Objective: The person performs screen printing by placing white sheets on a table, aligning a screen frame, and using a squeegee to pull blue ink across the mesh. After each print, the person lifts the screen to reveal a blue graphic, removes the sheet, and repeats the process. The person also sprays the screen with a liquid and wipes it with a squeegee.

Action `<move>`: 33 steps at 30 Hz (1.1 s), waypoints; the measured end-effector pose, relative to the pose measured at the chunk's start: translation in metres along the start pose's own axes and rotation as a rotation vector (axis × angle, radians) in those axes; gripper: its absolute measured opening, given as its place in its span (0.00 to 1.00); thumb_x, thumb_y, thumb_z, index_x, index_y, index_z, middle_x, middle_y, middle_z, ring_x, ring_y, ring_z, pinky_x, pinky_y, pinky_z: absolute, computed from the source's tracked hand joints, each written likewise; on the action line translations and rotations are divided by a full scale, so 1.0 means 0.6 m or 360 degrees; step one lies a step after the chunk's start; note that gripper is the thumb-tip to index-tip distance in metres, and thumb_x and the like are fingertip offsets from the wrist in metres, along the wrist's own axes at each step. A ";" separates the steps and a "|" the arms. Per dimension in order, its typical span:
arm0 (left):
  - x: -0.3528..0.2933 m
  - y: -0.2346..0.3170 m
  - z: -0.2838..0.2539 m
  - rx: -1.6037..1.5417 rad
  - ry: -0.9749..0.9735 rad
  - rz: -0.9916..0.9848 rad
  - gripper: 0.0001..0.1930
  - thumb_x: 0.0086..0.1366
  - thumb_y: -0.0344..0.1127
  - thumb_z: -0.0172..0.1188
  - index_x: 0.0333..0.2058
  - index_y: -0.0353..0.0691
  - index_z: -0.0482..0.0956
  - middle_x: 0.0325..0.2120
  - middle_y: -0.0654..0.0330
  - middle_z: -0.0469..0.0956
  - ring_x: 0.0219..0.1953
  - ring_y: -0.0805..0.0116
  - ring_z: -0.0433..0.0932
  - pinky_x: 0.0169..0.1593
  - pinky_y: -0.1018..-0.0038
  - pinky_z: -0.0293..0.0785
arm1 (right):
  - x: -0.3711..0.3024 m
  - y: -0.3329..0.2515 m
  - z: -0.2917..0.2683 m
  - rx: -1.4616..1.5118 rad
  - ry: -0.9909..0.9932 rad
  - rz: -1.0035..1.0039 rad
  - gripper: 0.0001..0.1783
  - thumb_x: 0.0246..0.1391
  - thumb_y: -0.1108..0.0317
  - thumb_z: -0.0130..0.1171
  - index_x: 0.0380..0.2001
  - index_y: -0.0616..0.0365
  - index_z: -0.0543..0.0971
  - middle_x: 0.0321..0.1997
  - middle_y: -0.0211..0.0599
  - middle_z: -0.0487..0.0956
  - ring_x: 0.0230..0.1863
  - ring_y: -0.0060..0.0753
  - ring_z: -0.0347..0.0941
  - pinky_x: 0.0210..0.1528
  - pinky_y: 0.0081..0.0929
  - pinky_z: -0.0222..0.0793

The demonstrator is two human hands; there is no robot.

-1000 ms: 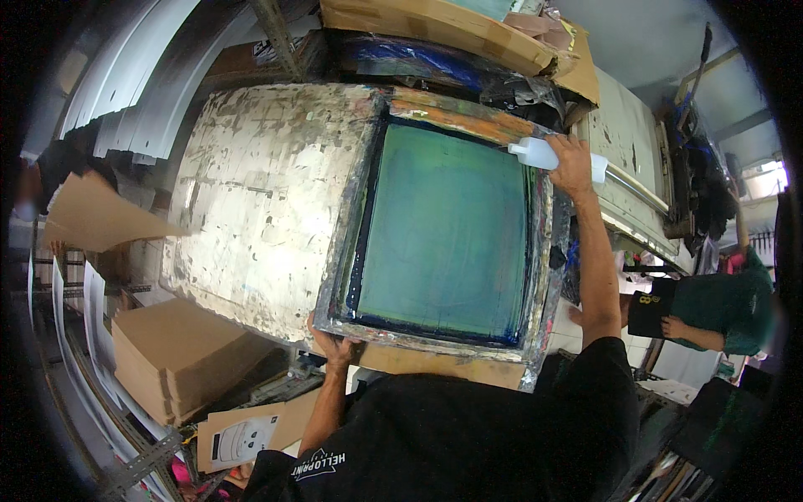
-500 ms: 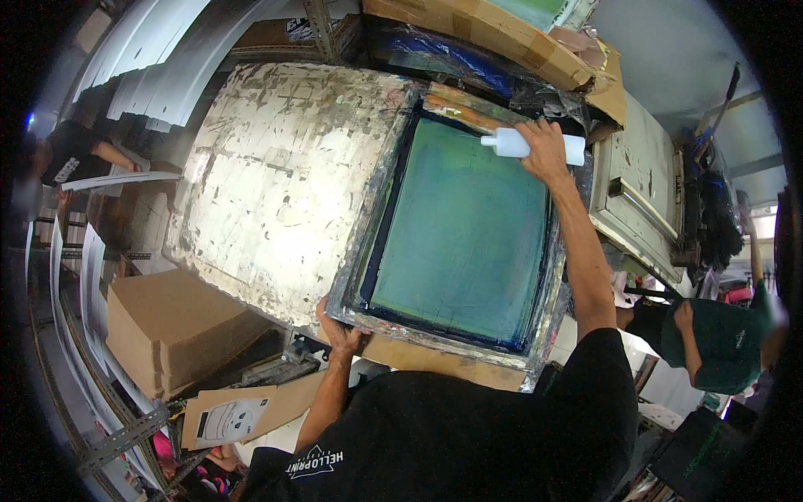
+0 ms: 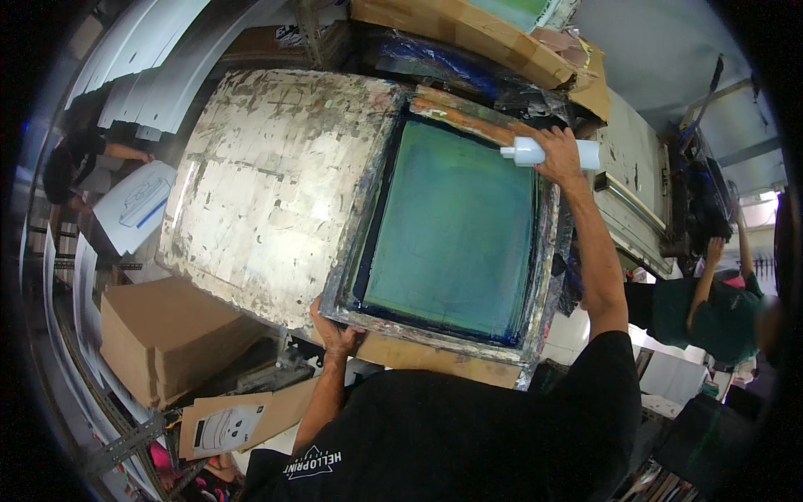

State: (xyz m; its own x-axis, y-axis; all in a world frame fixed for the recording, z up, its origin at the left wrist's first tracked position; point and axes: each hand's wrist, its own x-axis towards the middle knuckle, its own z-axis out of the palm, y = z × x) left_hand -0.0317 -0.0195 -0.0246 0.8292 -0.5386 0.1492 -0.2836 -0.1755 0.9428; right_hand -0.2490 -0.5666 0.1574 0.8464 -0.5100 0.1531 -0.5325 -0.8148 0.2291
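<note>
A green-meshed silk-screen frame point(image 3: 452, 230), its wooden rim stained dark with ink, lies in front of me on the right half of the worktable. My right hand point(image 3: 559, 157) is wrapped round a white plastic squeeze bottle point(image 3: 527, 151) at the frame's far right corner. The bottle lies nearly level, its narrow nozzle pointing left over the mesh's edge. At the near left corner of the frame, my left hand point(image 3: 336, 332) grips the rim, the thumb up along its side. Some left fingers are hidden under the edge.
Left of the frame spreads a worn, paint-flecked white board point(image 3: 268, 192). A brown cardboard box point(image 3: 167, 335) stands at the near left. A torn carton point(image 3: 477, 38) sits at the back. One person point(image 3: 79, 163) at far left holds a printed sheet point(image 3: 136, 205); another point(image 3: 711, 309) stands at right.
My right hand and the bottle have shifted slightly right. My left hand stays on the frame corner. The person at left has turned a sheet to show its print; the one at right has raised an arm.
</note>
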 end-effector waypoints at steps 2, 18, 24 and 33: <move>0.001 -0.009 -0.002 0.0074 -0.0014 0.0016 0.65 0.35 0.81 0.68 0.57 0.26 0.63 0.47 0.48 0.66 0.53 0.51 0.66 0.59 0.55 0.60 | -0.028 0.034 0.009 -0.0125 0.0040 -0.0007 0.38 0.29 0.62 0.75 0.51 0.50 0.77 0.43 0.37 0.81 0.49 0.43 0.73 0.50 0.39 0.61; 0.001 0.004 -0.004 -0.0037 0.0002 -0.0079 0.65 0.30 0.74 0.75 0.57 0.27 0.61 0.47 0.53 0.64 0.52 0.57 0.66 0.59 0.60 0.62 | -0.017 0.013 -0.006 -0.0013 -0.0094 0.0045 0.36 0.31 0.63 0.74 0.51 0.52 0.78 0.48 0.41 0.81 0.56 0.49 0.73 0.54 0.42 0.61; 0.003 0.021 -0.005 -0.0027 -0.0096 -0.0074 0.65 0.36 0.69 0.76 0.61 0.27 0.55 0.52 0.52 0.62 0.55 0.58 0.65 0.61 0.60 0.62 | -0.041 0.046 -0.007 0.0146 -0.0064 0.0195 0.32 0.32 0.62 0.74 0.46 0.53 0.77 0.48 0.42 0.81 0.53 0.47 0.74 0.53 0.41 0.62; -0.008 -0.012 -0.011 0.0137 -0.0137 -0.0076 0.67 0.43 0.82 0.61 0.63 0.27 0.50 0.54 0.49 0.61 0.58 0.56 0.64 0.63 0.59 0.61 | -0.100 0.192 0.111 0.0938 0.0761 0.1493 0.43 0.35 0.56 0.80 0.52 0.63 0.70 0.49 0.58 0.79 0.52 0.59 0.76 0.54 0.46 0.71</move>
State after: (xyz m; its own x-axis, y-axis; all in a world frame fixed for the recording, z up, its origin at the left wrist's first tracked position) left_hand -0.0306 -0.0104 -0.0301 0.7993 -0.5961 0.0752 -0.2883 -0.2708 0.9184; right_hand -0.3605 -0.6480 0.1105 -0.0229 -0.9189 0.3939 -0.7478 -0.2457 -0.6167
